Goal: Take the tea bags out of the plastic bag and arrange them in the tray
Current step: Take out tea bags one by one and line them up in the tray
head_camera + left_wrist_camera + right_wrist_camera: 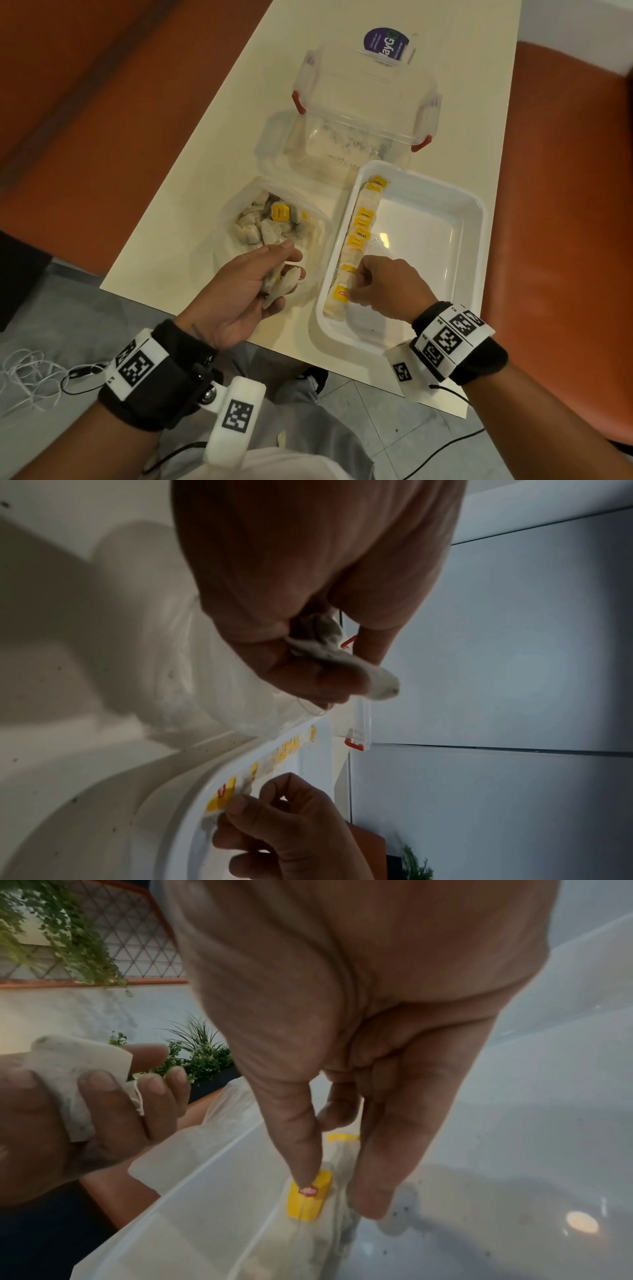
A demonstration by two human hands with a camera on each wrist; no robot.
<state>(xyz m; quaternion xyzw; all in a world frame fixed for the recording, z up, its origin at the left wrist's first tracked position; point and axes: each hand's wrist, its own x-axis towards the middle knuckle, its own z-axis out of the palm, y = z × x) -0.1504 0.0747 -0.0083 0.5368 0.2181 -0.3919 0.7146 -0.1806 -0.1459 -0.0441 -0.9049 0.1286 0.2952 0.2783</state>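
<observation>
Left hand: the left hand [255, 291] is palm up just in front of the plastic bag; its fingers are curled around a small bunch of loose tea bags [284, 286]; in the left wrist view one pale tea bag sticks out between thumb and fingers
Right hand: the right hand [385, 286] is inside the tray at the near left part; thumb and fingers [303, 1150] come together on the nearest tea bag [337, 296] of the row, pinching it at its yellow tag; the other fingers are curled
Plastic bag: the plastic bag [239, 202] is open on the table, left of the tray; many tea bags are in it in a heap, one yellow tag is facing up
Tray: the white tray [476, 246] is at the near right part of the table [219, 113]; a row of tea bags [359, 233] lies along its left wall, from far end to near end, overlapping, yellow tags up; the remaining floor of the tray is bare white
Behind: a clear box with red clips [363, 102] stands beyond the bag and the tray, touching the tray's far edge or just beside it, I cannot tell; a purple round label is at its far side
Around: orange seats are on both sides of the table
</observation>
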